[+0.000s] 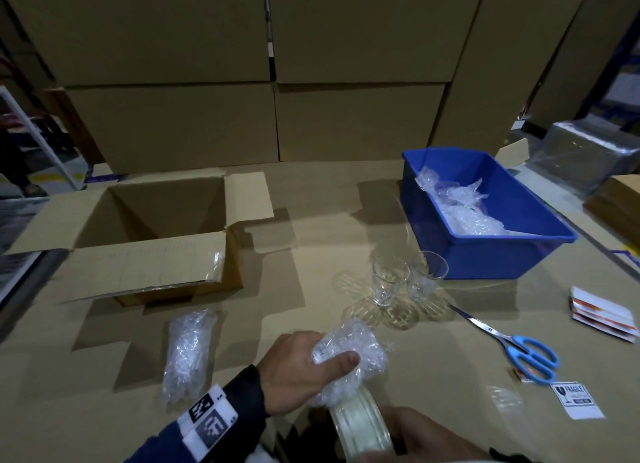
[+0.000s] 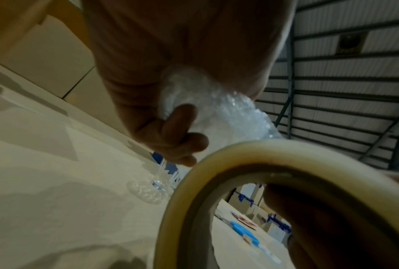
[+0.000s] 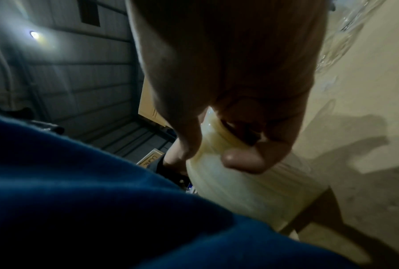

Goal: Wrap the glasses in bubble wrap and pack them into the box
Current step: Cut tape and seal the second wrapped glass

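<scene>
Tape roll core only from left wrist

Two upright glasses and scissors crowd the tabletop beside the bin.

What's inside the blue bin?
Crumpled bubble wrap lies inside the blue bin, heaped toward its right side. Anything beneath the wrap is covered; the near wall hides the floor.

Box left; bin right; glasses just before bin; scissors right of glasses.
</scene>
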`<state>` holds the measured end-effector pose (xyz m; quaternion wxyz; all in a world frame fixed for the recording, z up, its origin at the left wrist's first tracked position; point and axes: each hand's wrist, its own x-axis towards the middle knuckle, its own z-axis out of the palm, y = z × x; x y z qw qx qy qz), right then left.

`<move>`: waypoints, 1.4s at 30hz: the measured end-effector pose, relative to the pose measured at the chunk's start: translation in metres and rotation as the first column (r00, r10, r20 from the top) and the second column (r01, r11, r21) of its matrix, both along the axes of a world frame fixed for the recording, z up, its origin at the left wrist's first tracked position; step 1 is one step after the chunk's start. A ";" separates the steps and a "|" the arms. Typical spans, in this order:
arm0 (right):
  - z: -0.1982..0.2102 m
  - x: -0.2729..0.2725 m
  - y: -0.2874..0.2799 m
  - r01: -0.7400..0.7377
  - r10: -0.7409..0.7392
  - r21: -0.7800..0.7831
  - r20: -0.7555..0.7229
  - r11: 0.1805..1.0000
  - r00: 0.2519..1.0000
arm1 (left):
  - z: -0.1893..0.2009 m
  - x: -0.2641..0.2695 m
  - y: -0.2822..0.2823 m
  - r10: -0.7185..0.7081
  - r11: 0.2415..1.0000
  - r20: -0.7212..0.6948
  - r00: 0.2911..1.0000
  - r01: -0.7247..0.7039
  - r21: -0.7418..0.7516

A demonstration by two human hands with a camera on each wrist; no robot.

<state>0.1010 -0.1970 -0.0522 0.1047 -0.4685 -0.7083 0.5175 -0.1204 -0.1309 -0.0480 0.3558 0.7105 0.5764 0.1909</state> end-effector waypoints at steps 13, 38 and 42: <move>0.029 -0.014 0.021 0.232 -0.230 0.138 -0.032 0.963 0.973 | 0.053 -0.002 -0.010 0.052 0.976 0.358 0.932 0.028 -0.215; 0.008 -0.027 0.115 -0.058 -0.331 -0.797 -0.315 0.601 0.890 | 0.058 -0.006 -0.014 -0.210 0.950 0.247 0.946 0.257 -0.175; 0.020 -0.030 0.126 -0.114 -0.136 -0.674 -0.306 0.730 0.942 | 0.056 -0.004 -0.017 -0.208 0.951 0.233 0.950 0.252 -0.179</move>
